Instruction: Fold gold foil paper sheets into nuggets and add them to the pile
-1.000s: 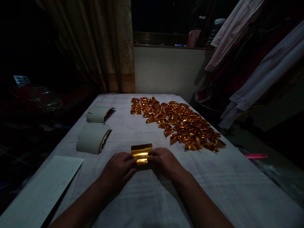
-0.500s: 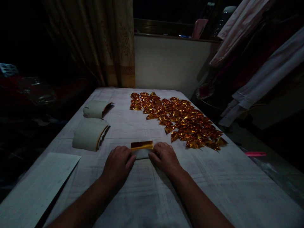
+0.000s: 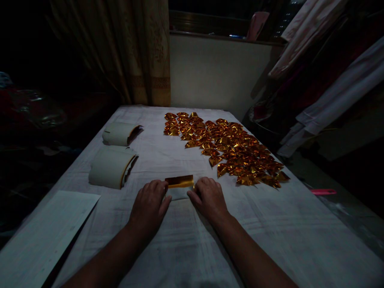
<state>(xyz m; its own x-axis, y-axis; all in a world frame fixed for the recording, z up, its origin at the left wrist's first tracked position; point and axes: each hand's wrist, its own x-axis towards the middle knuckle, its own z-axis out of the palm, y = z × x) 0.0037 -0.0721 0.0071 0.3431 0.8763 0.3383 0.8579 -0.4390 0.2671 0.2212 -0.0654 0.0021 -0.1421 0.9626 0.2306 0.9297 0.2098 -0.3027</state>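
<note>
Between my two hands lies a sheet of gold foil paper (image 3: 179, 182), low over the cloth; its far strip shows shiny gold and its near part pale grey. My left hand (image 3: 151, 202) pinches the left end, thumb on the near side and fingers curled behind. At the right end my right hand (image 3: 210, 198) grips in the same way, thumb pointing inward. Fingertips of both hands are partly hidden. Beyond my right hand spreads a pile of folded gold foil pieces (image 3: 228, 148). Two curved stacks of pale paper (image 3: 111, 168) with gold undersides rest beyond my left hand.
A white cloth covers the table (image 3: 186, 248). A flat pale sheet (image 3: 51, 232) lies at the near left edge. Behind are a curtain (image 3: 144, 60) and a ledge with a pink container (image 3: 257, 26). Clothes (image 3: 330, 92) hang at right, above a pink object (image 3: 323, 192).
The view has shifted slightly. Both hands keep hold of the foil paper's ends, with only small finger movements; the piles and stacks lie as before.
</note>
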